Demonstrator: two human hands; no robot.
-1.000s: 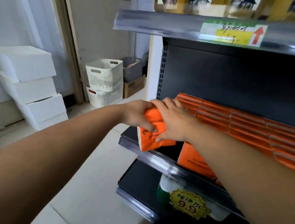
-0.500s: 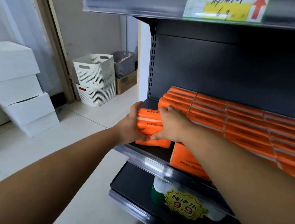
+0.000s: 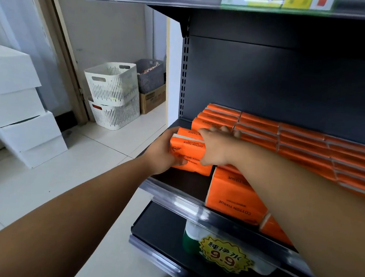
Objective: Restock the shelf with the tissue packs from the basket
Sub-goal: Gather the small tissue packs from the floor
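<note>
At the black shelf [image 3: 182, 182] my left fingers [image 3: 172, 131] clamp an orange tissue pack [image 3: 187, 148]. My right fingers [image 3: 226, 129] lie flat atop it.

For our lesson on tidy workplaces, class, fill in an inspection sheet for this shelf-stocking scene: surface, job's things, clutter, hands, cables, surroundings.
Surface: black shelf, bare at its front left.
Job's things: tissue pack at the shelf's left end; rows of packs behind and right of it; front pack by the shelf's edge.
Clutter: nothing seen.
Hands: left hand grips the tissue pack's left side; right hand lies across its top, fingers straight.
Cables: nothing seen.
Surroundings: stacked white baskets, grey basket, cardboard box, white boxes on the tiled floor; price sign below.
</note>
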